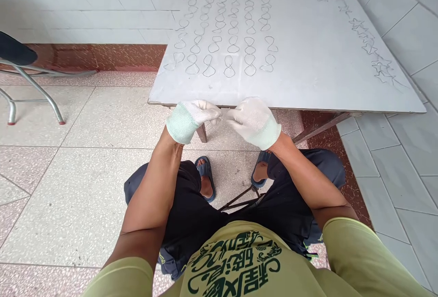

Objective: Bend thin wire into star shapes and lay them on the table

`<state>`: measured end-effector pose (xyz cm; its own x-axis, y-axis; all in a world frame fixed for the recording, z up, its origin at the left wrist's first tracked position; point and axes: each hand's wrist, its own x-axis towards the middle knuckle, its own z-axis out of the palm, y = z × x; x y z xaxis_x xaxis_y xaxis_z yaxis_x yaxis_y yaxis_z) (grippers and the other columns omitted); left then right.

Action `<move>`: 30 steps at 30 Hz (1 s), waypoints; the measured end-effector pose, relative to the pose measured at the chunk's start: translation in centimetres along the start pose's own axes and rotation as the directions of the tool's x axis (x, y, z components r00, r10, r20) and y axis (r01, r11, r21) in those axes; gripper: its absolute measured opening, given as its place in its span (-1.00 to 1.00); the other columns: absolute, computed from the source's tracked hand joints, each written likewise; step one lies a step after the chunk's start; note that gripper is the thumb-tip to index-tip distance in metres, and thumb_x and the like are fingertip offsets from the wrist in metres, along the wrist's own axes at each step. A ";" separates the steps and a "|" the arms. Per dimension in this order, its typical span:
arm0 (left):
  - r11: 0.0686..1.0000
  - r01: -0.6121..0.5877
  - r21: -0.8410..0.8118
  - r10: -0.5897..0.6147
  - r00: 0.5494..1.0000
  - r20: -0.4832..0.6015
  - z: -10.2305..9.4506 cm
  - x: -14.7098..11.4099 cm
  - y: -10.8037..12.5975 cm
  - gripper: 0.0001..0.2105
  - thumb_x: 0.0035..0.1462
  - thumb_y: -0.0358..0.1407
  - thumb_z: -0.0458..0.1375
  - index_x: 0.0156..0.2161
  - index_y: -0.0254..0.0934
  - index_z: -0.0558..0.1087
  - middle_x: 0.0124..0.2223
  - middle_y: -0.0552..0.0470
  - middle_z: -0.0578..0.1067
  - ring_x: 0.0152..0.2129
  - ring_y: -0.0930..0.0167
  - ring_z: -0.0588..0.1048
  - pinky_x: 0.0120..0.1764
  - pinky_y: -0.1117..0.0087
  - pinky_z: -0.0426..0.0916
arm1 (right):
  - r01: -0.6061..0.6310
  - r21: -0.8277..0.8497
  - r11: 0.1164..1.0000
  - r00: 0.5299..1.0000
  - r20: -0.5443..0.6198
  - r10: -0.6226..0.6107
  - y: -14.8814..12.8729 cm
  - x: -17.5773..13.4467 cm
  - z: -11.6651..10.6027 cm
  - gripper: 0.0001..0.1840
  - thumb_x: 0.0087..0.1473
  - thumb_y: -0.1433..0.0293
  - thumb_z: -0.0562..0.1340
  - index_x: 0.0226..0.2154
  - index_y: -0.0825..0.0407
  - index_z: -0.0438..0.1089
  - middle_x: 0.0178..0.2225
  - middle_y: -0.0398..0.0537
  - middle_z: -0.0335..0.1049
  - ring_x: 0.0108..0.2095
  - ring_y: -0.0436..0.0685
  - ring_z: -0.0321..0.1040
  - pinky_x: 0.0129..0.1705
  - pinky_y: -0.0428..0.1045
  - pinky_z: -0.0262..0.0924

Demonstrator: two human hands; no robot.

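My left hand (201, 113), in a white glove with a pale green cuff, is closed in a pinch at the table's near edge. Facing it, my right hand (249, 118) wears a matching glove and pinches too, its fingertips almost meeting the left ones. A thin wire (222, 114) shows faintly between the fingertips; its shape is mostly hidden by the gloves. Just beyond my hands, rows of thin wire figure-eights (229, 66) lie on the white tabletop (308, 69).
Star-like bent wires (369, 44) lie in a line along the table's right side, near the tiled wall (404, 9). A metal-legged chair (37, 82) stands at the left. Below the table edge are a wooden table leg (202, 133) and my sandalled feet.
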<state>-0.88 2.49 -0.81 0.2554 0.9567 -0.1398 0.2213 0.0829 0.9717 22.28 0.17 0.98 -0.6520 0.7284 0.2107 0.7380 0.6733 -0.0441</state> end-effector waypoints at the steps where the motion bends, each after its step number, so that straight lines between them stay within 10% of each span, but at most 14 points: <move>1: 1.000 -0.006 0.005 0.006 1.000 0.006 0.0 0.0 -0.1 -0.78 -0.03 -0.15 0.44 -0.48 -0.25 0.60 -0.44 -0.04 0.62 -0.57 0.40 0.51 -0.51 0.40 0.47 | 0.035 -0.026 0.999 0.999 0.003 -0.035 0.1 0.0 0.1 -0.57 0.62 0.32 0.15 -0.10 0.07 0.74 -0.24 0.08 0.71 -0.22 0.26 0.50 -0.09 0.17 0.07; 8: 0.998 0.054 0.031 -0.055 0.998 0.037 -0.2 0.4 0.0 -0.82 -0.10 -0.18 0.44 -0.49 -0.23 0.60 -0.46 -0.02 0.60 -0.58 0.40 0.51 -0.51 0.39 0.49 | 0.163 -0.127 0.978 0.985 -0.036 -0.169 0.8 -0.2 1.0 -0.62 0.56 0.43 0.17 -0.19 0.05 0.71 -0.23 0.07 0.69 -0.12 0.29 0.52 0.12 0.21 0.18; 16: 0.998 0.055 0.034 -0.057 0.995 0.084 -0.4 0.5 -0.1 -0.81 -0.03 -0.20 0.42 -0.47 -0.24 0.55 -0.46 -0.01 0.58 -0.61 0.39 0.51 -0.49 0.33 0.49 | 0.121 -0.173 0.978 0.992 -0.014 -0.125 0.7 -0.5 2.7 -0.61 0.56 0.51 0.12 0.04 0.07 0.69 -0.32 0.03 0.64 -0.26 0.22 0.48 -0.15 0.13 0.05; 22: 0.998 -0.045 0.047 0.045 0.999 0.018 -0.4 0.6 0.2 -0.84 0.08 -0.27 0.38 -0.44 -0.30 0.59 -0.49 -0.01 0.57 -0.55 0.46 0.49 -0.43 0.42 0.40 | 0.030 -0.089 0.996 0.999 -0.031 -0.033 0.7 -1.4 4.0 -0.47 0.67 0.42 -0.03 0.34 -0.01 0.57 -0.24 0.00 0.68 -0.23 0.18 0.51 -0.18 0.09 0.11; 30: 0.998 -0.022 0.064 0.025 0.999 -0.041 -0.7 -0.1 0.2 -0.86 0.12 -0.26 0.39 -0.38 -0.28 0.60 -0.41 -0.02 0.64 -0.55 0.41 0.55 -0.43 0.37 0.42 | 0.015 0.117 0.993 1.000 -0.001 -0.015 1.4 -1.2 4.5 -0.55 0.55 0.50 0.13 0.20 0.01 0.69 -0.09 0.03 0.76 -0.10 0.21 0.63 -0.06 0.06 0.29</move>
<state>-1.53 2.61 -0.49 0.2223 0.9690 -0.1077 0.2752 0.0436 0.9604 23.31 0.76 -3.78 -0.6628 0.7181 0.2122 0.7028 0.6944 -0.1547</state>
